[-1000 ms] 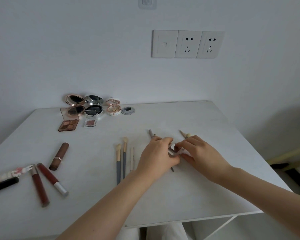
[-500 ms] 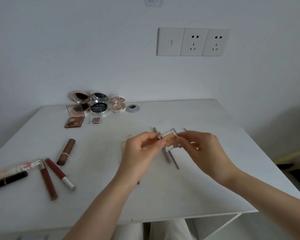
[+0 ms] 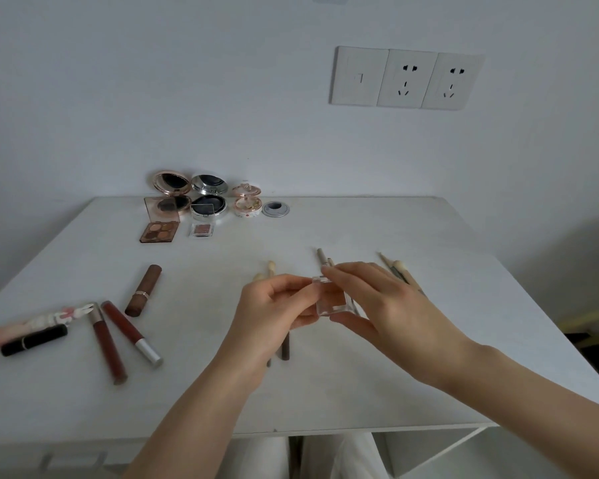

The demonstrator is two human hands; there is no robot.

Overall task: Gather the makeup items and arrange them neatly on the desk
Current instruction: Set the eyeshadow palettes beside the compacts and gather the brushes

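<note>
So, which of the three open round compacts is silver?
The middle silver round compact, dark inside; the left compact is rose gold, the right compact pink.

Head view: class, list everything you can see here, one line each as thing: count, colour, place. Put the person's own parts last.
desk: one, white, foreground
wall plates: three, white, wall above the desk
round compacts: three, open; rose-gold, silver-black, pink; back left
eyeshadow palette: one, brown, in front of the compacts
small clear pan: one, brownish, right of the palette
cable grommet: one, grey, right of the compacts
lipstick: one, brown, left centre
lip gloss tubes: two, dark red, front left
black tube: one, black, far left
pink-white tube: one, behind the black tube
brushes: several, cream-tipped, partly hidden under the hands
clear square case: one, tan inside, held above the desk
left hand: pinches the case
right hand: pinches the case
</note>
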